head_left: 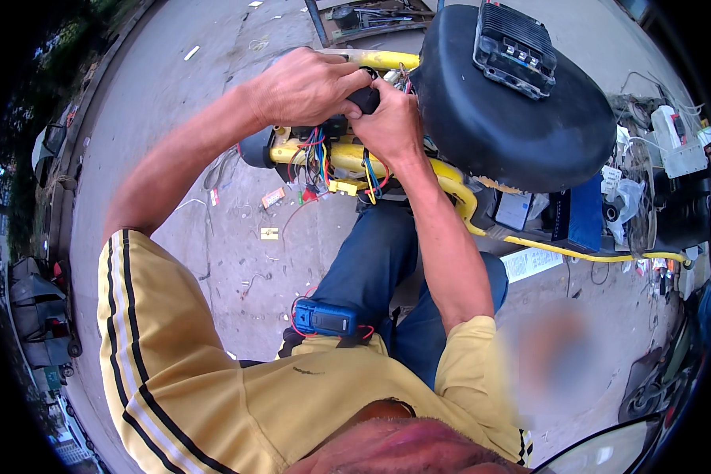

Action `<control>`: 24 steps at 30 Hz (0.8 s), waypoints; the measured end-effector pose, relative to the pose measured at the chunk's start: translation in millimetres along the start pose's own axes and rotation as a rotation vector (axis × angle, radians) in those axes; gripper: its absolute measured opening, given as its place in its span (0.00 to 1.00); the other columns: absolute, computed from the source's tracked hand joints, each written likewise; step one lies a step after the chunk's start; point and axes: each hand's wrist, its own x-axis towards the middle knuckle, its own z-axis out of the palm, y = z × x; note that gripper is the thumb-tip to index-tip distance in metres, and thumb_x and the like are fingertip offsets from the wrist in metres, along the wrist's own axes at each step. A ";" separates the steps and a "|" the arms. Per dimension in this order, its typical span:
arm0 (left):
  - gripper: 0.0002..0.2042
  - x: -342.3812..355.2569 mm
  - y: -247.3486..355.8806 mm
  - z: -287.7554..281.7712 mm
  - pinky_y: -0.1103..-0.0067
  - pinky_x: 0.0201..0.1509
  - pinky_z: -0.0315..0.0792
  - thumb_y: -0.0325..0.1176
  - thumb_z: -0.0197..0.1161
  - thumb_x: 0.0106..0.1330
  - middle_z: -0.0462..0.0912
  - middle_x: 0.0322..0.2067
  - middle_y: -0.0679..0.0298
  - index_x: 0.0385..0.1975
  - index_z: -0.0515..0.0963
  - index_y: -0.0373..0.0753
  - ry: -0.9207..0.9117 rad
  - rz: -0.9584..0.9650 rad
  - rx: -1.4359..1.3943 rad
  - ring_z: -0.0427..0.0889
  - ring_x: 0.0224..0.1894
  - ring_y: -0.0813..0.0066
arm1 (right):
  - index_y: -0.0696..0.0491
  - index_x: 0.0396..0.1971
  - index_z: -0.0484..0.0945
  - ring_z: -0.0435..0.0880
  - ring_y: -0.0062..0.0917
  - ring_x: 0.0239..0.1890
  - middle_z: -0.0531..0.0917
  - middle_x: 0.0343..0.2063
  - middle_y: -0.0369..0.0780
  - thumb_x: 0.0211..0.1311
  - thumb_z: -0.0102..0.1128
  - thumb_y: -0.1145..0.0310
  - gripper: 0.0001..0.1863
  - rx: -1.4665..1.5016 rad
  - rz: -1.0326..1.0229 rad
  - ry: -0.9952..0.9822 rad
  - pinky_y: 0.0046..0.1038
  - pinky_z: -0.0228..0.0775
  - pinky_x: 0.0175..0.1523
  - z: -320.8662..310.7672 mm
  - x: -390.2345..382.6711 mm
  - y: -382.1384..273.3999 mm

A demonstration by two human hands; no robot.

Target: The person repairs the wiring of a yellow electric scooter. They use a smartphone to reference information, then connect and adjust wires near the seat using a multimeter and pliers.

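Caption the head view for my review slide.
Left hand and right hand hold a small black part at a yellow tubular frame with multicoloured wires, beside a rounded black seat.

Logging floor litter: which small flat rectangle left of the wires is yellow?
The yellow card, lying nearest the blue meter; the orange-and-white piece and red-and-white piece both lie higher in the picture.

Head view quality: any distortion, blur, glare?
Head view overall: fisheye, black corners, diffuse light; head view, left: pavement edge bowed; head view, lower right: heavily blurred patch, contents unreadable; head view, top: soft sheen on black seat, left hand and right hand fairly sharp.
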 end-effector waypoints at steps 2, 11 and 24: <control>0.22 -2.9 2.6 2.5 0.64 0.40 0.79 0.47 0.69 0.62 0.81 0.33 0.59 0.48 0.75 0.39 0.022 -0.013 0.009 0.84 0.39 0.56 | 0.57 0.41 0.86 0.91 0.43 0.34 0.88 0.28 0.51 0.49 0.76 0.66 0.18 -0.016 0.008 -0.011 0.37 0.83 0.40 0.3 -1.2 0.2; 0.21 7.1 10.1 0.2 0.63 0.43 0.77 0.47 0.67 0.66 0.81 0.37 0.57 0.49 0.74 0.39 0.098 -0.038 -0.090 0.83 0.43 0.53 | 0.57 0.40 0.84 0.90 0.45 0.36 0.88 0.28 0.51 0.49 0.75 0.69 0.17 0.016 -0.125 0.069 0.38 0.83 0.39 -9.7 1.7 11.3; 0.10 24.2 13.1 16.6 0.65 0.30 0.71 0.36 0.62 0.66 0.74 0.25 0.60 0.28 0.70 0.39 0.164 0.065 0.052 0.79 0.29 0.58 | 0.58 0.28 0.80 0.87 0.46 0.28 0.84 0.23 0.52 0.43 0.65 0.70 0.10 0.211 -0.334 0.062 0.39 0.77 0.34 2.3 1.7 11.1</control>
